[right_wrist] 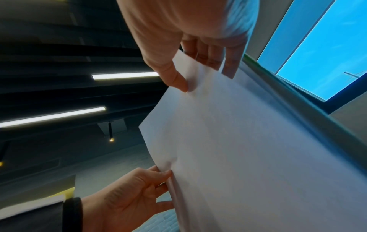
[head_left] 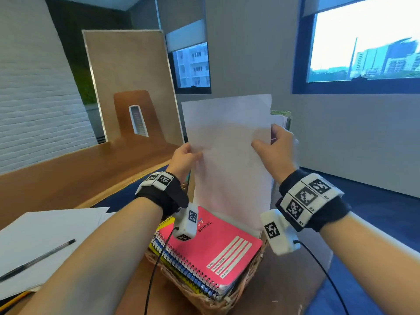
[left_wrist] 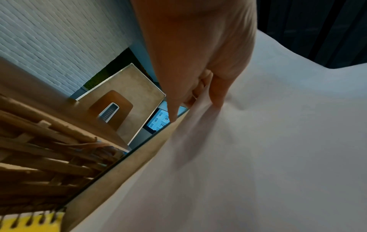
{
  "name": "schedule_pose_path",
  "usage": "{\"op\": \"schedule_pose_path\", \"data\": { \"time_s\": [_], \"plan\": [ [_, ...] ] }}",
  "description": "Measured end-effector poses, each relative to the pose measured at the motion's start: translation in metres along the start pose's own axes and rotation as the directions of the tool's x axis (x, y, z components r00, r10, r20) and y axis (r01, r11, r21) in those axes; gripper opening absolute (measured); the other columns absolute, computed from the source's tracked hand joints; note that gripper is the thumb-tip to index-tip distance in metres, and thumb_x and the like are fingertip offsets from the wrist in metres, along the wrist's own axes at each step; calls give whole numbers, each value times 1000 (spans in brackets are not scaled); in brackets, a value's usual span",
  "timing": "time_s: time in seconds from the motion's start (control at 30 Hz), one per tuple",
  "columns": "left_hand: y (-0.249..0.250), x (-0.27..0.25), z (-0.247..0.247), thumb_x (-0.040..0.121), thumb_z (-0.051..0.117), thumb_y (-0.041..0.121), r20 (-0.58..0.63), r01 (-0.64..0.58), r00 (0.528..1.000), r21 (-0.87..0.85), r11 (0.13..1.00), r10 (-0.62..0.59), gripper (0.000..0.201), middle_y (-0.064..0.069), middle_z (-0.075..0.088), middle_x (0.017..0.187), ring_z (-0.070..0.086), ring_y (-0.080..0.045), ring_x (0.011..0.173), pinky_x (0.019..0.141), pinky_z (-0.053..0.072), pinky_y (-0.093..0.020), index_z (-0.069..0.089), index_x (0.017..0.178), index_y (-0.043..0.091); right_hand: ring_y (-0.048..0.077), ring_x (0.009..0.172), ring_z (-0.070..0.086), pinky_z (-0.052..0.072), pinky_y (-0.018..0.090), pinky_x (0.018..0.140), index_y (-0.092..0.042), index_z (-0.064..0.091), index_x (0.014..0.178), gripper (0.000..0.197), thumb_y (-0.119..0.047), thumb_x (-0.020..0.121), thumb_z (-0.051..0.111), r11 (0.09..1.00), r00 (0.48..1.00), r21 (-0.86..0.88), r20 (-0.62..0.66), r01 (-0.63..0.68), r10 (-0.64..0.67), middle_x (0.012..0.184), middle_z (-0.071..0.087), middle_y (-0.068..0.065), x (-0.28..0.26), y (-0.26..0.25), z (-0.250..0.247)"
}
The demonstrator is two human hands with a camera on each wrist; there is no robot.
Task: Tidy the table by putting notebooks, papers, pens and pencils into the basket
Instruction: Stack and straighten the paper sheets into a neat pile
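Above the woven wicker basket (head_left: pixel 238 289), both hands (head_left: pixel 229 153) pinch smooth white upright paper sheets (head_left: pixel 229 142).

Light source: daylight from the window (head_left: pixel 363 42), overexposed at the top; two ceiling strip lights (right_wrist: pixel 125 75) glow in the right wrist view.
Level: room moderately dim.
Blur: paper sheet (left_wrist: pixel 258 157) soft, motion-smeared.
Distortion: wall lines bow at frame edges.
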State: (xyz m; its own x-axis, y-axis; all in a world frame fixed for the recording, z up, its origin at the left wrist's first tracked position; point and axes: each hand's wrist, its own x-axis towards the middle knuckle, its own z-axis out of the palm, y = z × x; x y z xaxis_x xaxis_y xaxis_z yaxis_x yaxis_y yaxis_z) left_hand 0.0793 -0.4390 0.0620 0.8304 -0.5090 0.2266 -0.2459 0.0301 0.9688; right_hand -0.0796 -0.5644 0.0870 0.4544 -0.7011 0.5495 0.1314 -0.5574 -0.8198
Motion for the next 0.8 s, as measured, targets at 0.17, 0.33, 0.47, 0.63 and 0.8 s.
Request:
{"op": "schedule_pose_path", "data": {
  "time_s": [0.17, 0.33, 0.47, 0.63, 0.8],
  "plan": [
    [-15, 3, -2, 90, 51, -8, -12, 52, 999, 113, 992, -51, 30, 3, 61, 91, 60, -8, 75, 61, 50, -14, 57, 109, 14, 21, 68, 54, 47, 26, 62, 0, 62, 79, 15, -12, 73, 68, 985, 992, -165, 113, -44, 63, 79, 65, 16, -5, 18, -2],
    [-20, 4, -3, 89, 53, -10, 7, 96, 995, 193, 977, -99, 32, -2, 59, 102, 57, -6, 77, 71, 46, -22, 58, 117, 5, 34, 79, 63, 56, 42, 72, 2, 65, 86, 24, -17, 72, 69, 975, 987, -211, 125, -69, 97, 87, 67, 20, -5, 23, 3],
    [-16, 12, -3, 90, 54, -6, -15, 93, 996, 225, 970, -92, 34, -7, 61, 111, 55, -17, 96, 83, 43, -28, 57, 122, 5, 25, 79, 63, 55, 34, 71, -4, 63, 86, 18, -16, 74, 70, 982, 991, -167, 83, -86, 101, 87, 67, 6, -1, 16, 2],
    [-17, 20, 1, 86, 60, -5, -17, 77, 997, 273, 959, -76, 34, -3, 60, 104, 56, -19, 96, 83, 43, -29, 60, 118, 8, 17, 78, 59, 48, 25, 68, -8, 68, 91, 17, -13, 75, 71, 985, 992, -155, 89, -71, 85, 84, 62, 1, -2, 13, 2],
    [-37, 18, -2, 73, 72, -4, -5, 123, 991, 393, 911, -132, 33, -7, 69, 100, 63, -24, 96, 89, 50, -35, 69, 101, 14, 21, 81, 62, 54, 30, 71, -8, 68, 88, 17, -13, 73, 74, 971, 986, -201, 83, -127, 146, 87, 65, 5, -2, 23, -2]
  ]
}}
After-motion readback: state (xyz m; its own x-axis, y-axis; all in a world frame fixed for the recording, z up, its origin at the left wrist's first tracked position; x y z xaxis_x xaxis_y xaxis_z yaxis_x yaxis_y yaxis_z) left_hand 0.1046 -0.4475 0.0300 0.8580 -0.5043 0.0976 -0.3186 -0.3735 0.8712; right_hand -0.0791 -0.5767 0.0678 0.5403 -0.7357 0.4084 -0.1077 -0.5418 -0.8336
